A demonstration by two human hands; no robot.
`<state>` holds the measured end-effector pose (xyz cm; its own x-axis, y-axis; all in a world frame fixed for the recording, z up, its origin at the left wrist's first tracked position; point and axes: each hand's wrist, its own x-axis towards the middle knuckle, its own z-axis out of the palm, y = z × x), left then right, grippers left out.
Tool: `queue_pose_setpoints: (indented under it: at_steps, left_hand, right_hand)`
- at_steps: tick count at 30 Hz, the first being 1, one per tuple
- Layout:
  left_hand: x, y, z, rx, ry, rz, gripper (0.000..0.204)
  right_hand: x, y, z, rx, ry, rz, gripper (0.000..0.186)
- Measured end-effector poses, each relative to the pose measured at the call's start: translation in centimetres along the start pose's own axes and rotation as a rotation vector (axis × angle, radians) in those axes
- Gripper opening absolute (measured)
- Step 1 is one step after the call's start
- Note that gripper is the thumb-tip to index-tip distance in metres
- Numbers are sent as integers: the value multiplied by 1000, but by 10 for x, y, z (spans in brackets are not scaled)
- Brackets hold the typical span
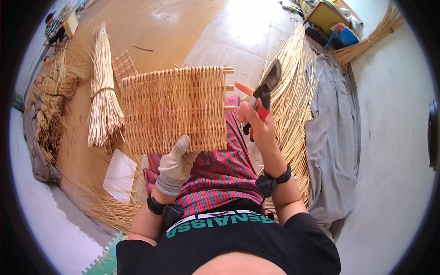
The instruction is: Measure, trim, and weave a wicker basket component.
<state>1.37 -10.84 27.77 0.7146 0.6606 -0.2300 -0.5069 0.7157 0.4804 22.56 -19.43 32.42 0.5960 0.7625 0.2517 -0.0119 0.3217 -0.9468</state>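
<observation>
A woven wicker panel (176, 107) is held up over my lap, its weave made of thin tan strands. Short stubs of thicker rods stick out along its right edge. My left hand (176, 167), in a whitish work glove, grips the panel's lower edge, thumb in front and the other fingers hidden behind. Beside the rod stubs, my bare right hand (259, 121) holds pruning shears (269, 80) with red and black handles, their dark blades pointing up and away. Its index finger is stretched out toward the panel, not touching it. The shears are apart from the panel.
A tied bundle of pale strands (104, 91) lies at the left, with a smaller woven piece (124, 66) beside it. Long loose strands (293, 110) and a grey cloth (332, 137) lie at the right. More bundles (52, 107) are at far left, where a person (54, 30) sits.
</observation>
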Motion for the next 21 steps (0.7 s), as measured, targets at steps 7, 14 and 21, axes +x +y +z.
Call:
queue_pose_setpoints:
  at_steps: [7, 14, 21]
  left_hand:
    - [-4, 4, 2, 121, -30, 7, 53]
    - [-5, 5, -3, 342, 0, 12, 57]
    - [6, 3, 8, 28, -61, 11, 55]
  right_hand:
    - [3, -19, 0, -222, -79, 120, 36]
    - [4, -9, -11, -168, -170, 191, 38]
    - [0, 2, -1, -74, 44, 7, 36]
